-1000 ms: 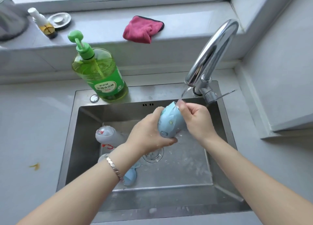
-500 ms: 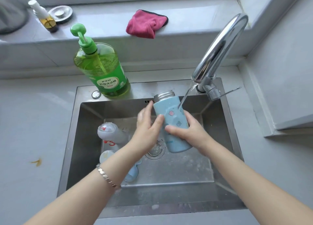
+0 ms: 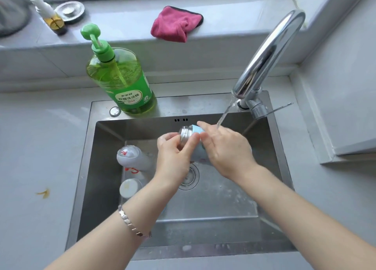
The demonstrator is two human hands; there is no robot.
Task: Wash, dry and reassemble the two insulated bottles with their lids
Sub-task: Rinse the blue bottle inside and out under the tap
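Steel showed at the threaded neck of the blue bottle (image 3: 193,136), which was held tilted over the middle of the sink (image 3: 105,168), mouth toward the back-left, just above the drain (image 3: 188,177). The left hand (image 3: 175,158) was closed around that neck and the right hand (image 3: 225,149) wrapped the blue body behind it, both gripping the same bottle. Water from the tap (image 3: 266,54) at the back-right corner of the sink fell onto the right hand. A white bottle (image 3: 135,157) lay on its side along the left wall of the sink, with a pale lid (image 3: 130,187) just in front of it; a second lid could not be made out. Dish soap (image 3: 120,80) stood on the back rim and a pink cloth (image 3: 176,24) lay on the sill behind, ready for drying. Wet and perhaps soapy, the bottle would likely be slick, rigid and fairly light while empty; the painted body offers little purchase, so the ridged neck and a full wrap round the barrel look the safest holds, keeping it low over the basin in case it slips
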